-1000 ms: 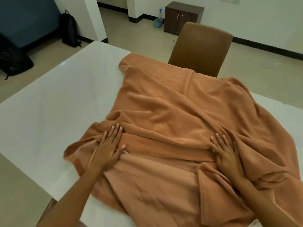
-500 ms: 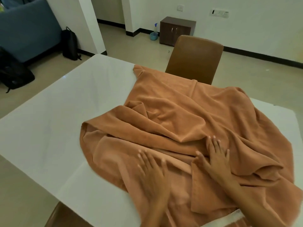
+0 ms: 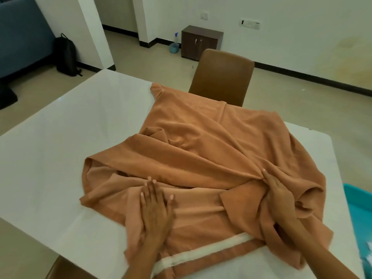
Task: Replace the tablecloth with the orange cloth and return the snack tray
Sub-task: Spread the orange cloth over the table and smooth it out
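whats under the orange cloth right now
The orange cloth lies bunched on the white table, with both hands flat on top: left hand, right hand. Bare tabletop shows around it. Whether anything else lies beneath its folds is hidden.

White worktop, brown chair far side, dark cabinet by white wall, beige floor, black backpack far left.

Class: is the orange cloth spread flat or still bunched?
Bunched: the orange cloth shows thick folds and leaves much white table bare.
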